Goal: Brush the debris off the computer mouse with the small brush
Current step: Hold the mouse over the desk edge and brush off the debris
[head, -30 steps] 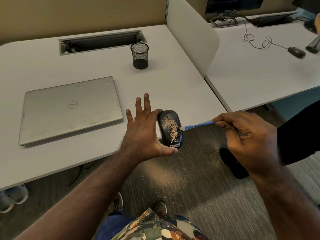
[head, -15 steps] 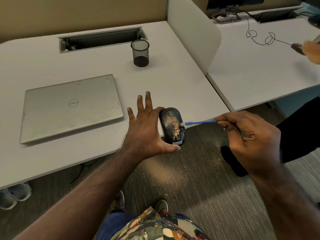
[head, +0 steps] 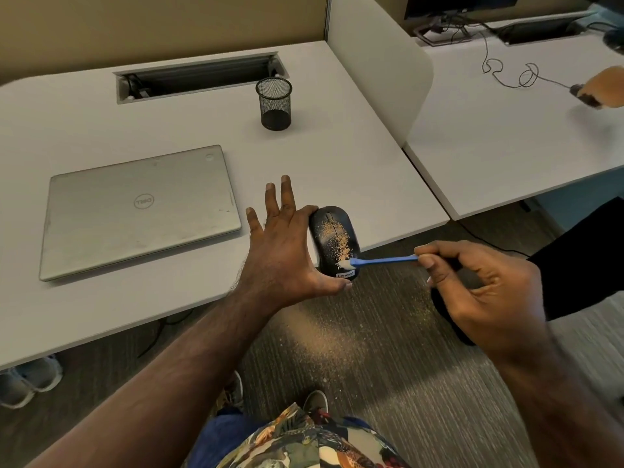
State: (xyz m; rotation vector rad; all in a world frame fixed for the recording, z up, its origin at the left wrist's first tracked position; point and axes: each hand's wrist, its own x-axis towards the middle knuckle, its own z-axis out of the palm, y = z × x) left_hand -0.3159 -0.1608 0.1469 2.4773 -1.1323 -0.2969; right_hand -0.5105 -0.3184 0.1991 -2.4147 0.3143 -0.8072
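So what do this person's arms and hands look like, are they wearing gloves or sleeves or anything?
No gloves and no sleeves show: the left hand and right hand are bare, and both forearms are uncovered as far as the frame shows. No watch, ring or bracelet is visible. The fingers have short nails. Lower down, a patterned, multicoloured garment covers the lap.

The computer mouse (head: pixel 334 243) is glossy black, speckled with tan debris (head: pixel 337 239) down its back, and carries a small white label at its near end. The small brush (head: pixel 378 261), just left of the right hand (head: pixel 479 292), has a bright blue handle and white bristles. Beyond the left hand (head: pixel 287 251), the bench (head: pixel 337 157) is plain white, the laptop (head: pixel 135 211) matte silver, the mesh cup (head: pixel 274 103) black. Below both hands, the carpet (head: pixel 388 359) is grey-brown with fine stripes, dusted tan.
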